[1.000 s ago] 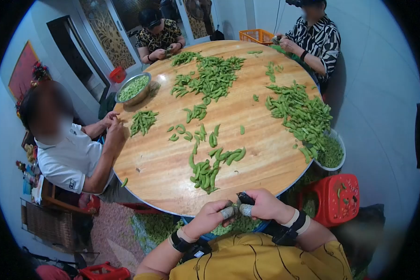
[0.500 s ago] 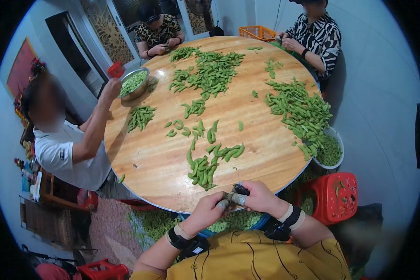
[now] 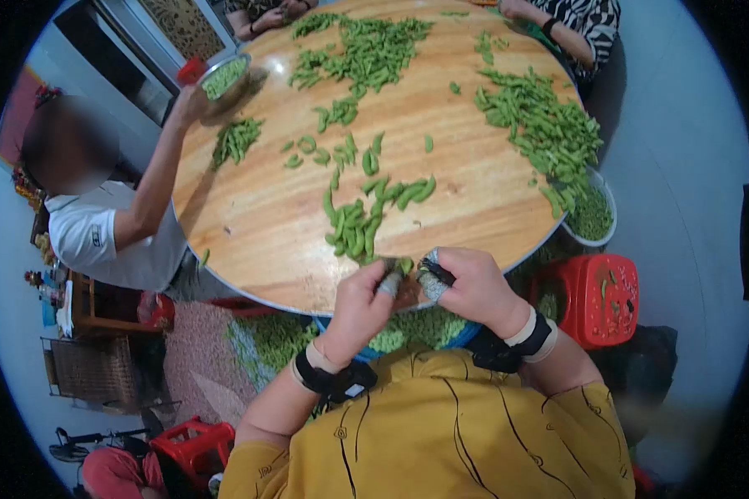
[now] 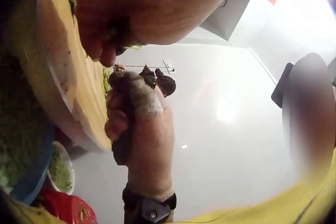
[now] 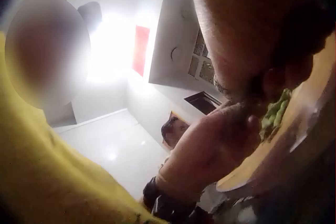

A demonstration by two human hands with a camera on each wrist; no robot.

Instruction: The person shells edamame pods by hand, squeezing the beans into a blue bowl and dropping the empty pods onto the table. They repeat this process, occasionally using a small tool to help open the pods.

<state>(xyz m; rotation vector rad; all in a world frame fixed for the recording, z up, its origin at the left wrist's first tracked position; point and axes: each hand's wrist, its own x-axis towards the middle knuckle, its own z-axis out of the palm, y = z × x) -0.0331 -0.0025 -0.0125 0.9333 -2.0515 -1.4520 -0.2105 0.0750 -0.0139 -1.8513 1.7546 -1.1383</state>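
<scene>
My left hand is over the near table edge, grey tape round its thumb. It pinches a green bean pod at the fingertips. Close on the other side, my right hand has curled fingers, a taped thumb and a black covering on a finger; the left wrist view shows this taped thumb against the fingers, nothing visible held. A small pile of pods lies just beyond my hands. Below the table edge, a blue tub holds shelled green beans.
More pods lie heaped across the round wooden table. A seated person reaches to a metal bowl of beans at left. At right are a white bucket and a red stool. Two others sit at the far side.
The head view has tilted down. My hands, together half a second ago, have drawn slightly apart, with a pod showing at the left fingertips. The person at left has stretched an arm to the bowl.
</scene>
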